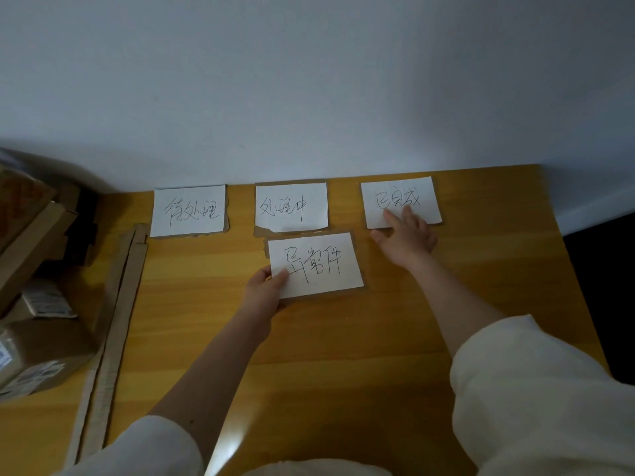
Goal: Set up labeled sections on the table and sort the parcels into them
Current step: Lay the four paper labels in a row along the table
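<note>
Cream sleeves (536,400) fill the near edge of my view, both forearms reaching away over the yellow wooden table (309,355). My left hand (264,286) pinches the near-left corner of the fourth label card (316,264), thumb on top of the white paper and fingers curled under its cardboard backing; the card sits near the table's middle, just nearer than the far row, tilted slightly. My right hand (407,237) lies with fingers straight, fingertips pressing on the near-left part of the right label card (400,202), grasping nothing. That card lies at the far right of the table, close to the wall (309,80). The middle label card (291,206) and the left label card (189,210) lie flat in the same far row, each white sheet with handwritten characters on brown cardboard, well apart from one another. A long cardboard strip (113,314) runs along the table's left side. Left of it, stacked brown parcels (37,352) with printed stickers sit in shadow, none in any section yet.
</note>
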`<state>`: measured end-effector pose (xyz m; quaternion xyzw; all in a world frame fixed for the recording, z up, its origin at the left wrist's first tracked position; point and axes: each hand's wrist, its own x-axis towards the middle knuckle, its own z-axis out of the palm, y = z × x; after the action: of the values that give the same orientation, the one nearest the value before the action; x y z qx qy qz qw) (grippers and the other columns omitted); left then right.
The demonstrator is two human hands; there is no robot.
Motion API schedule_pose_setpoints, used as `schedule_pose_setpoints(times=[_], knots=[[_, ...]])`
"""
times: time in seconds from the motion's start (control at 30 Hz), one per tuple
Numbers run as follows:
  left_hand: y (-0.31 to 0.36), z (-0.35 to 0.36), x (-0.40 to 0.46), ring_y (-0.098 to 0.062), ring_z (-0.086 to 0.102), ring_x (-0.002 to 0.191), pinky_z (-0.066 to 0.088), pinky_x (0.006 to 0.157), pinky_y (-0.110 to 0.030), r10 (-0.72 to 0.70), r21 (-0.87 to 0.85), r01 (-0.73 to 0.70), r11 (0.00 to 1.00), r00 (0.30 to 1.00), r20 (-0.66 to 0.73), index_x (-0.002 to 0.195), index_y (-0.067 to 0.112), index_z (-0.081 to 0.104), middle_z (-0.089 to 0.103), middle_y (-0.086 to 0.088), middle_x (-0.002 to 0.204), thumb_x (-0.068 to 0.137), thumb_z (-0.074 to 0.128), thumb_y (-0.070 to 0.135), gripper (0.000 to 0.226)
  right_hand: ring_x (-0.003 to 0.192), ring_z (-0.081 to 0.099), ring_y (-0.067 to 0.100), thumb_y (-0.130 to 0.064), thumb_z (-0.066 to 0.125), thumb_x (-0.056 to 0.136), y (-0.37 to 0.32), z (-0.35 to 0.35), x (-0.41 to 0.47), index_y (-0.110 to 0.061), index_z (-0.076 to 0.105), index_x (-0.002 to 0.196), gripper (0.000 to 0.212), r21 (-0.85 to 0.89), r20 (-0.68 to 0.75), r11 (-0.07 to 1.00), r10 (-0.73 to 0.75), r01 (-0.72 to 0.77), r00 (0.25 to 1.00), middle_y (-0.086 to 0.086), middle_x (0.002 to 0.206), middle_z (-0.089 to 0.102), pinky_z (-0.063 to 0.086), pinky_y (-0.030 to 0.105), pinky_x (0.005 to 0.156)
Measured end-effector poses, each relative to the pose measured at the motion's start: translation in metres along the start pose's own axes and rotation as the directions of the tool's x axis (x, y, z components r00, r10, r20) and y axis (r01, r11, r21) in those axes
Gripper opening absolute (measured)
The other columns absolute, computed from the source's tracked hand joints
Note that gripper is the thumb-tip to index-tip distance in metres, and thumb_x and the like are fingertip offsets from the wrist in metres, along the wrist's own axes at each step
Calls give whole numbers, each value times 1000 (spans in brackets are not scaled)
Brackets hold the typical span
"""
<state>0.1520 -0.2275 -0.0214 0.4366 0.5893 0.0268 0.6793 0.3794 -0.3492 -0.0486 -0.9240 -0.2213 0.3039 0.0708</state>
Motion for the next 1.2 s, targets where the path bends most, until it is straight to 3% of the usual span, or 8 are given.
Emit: schedule_pose_setpoints(times=[0.1, 0.27, 0.43, 0.6, 0.8, 0.93, 1.03, 1.2], knots=[[2, 2, 4, -23, 58, 100, 52, 90, -41, -6, 4, 6, 1000, 1000, -2, 125, 16, 51, 61, -6, 111, 98, 53, 19, 28, 150, -3, 29, -53, 42, 97, -2, -1, 6, -35, 20, 154, 63, 15, 1, 1000, -3, 3, 1000, 1, 165, -4, 5, 56, 117], [5, 3, 9, -18, 58, 92, 52, 75, -31, 5, 3, -5, 1000, 1000, -1, 128, 14, 51, 61, -1, 103, 98, 52, 19, 30, 150, -2, 28, -53, 42, 97, -5, -4, 12, -36, 21, 153, 62, 22, -5, 1000, -4, 4, 1000, 1, 165, -3, 6, 56, 117], [8, 4, 12, -21, 58, 97, 50, 83, -36, 4, -3, -4, 1000, 1000, 6, 131, 12, 50, 61, -6, 113, 98, 52, 19, 34, 150, -2, 29, -52, 43, 97, -8, -5, 14, -35, 22, 153, 62, 50, -20, 999, 0, 1, 1000, 1, 164, -3, 5, 56, 116], [12, 6, 12, -20, 58, 97, 51, 79, -34, 8, -8, -8, 1000, 1000, 18, 131, 13, 51, 61, -6, 115, 98, 52, 19, 34, 150, -1, 30, -51, 43, 97, -8, -4, 15, -36, 25, 152, 60, 62, -30, 998, 3, -1, 1000, 2, 165, 0, 4, 57, 117], [18, 8, 9, -26, 57, 109, 51, 89, -39, 1, -14, 0, 1000, 1000, 22, 130, 14, 52, 60, -9, 121, 98, 51, 19, 32, 150, 6, 29, -46, 48, 97, -6, -5, 0, -28, 36, 149, 56, 233, -289, 970, 4, 67, 957, 4, 163, 15, 12, 50, 118], [23, 14, 6, -22, 58, 102, 51, 78, -33, -8, -54, 11, 998, 998, 60, 126, 14, 53, 61, -8, 117, 99, 49, 18, 28, 138, 34, 24, -47, 52, 95, -1, 1, -26, -22, 41, 144, 55, 596, -172, 801, 55, 59, 984, 3, 149, 41, 38, 41, 105], [28, 24, 2, -19, 59, 96, 52, 75, -32, -5, -112, 18, 994, 994, 111, 121, 14, 52, 62, -4, 107, 100, 47, 14, 22, 117, 52, 13, -47, 55, 94, 3, 6, -46, -21, 44, 140, 54, 731, -58, 683, 75, -9, 996, -5, 133, 53, 44, 29, 90], [33, 48, -4, -21, 59, 99, 52, 82, -34, 10, -91, 6, 996, 983, 183, 118, 14, 54, 63, -5, 110, 100, 47, 14, 20, 102, 67, 19, -33, 63, 91, 9, 8, -65, -13, 58, 112, 30, 928, 183, 323, 38, -185, 982, 6, 116, 65, 55, 35, 90]])
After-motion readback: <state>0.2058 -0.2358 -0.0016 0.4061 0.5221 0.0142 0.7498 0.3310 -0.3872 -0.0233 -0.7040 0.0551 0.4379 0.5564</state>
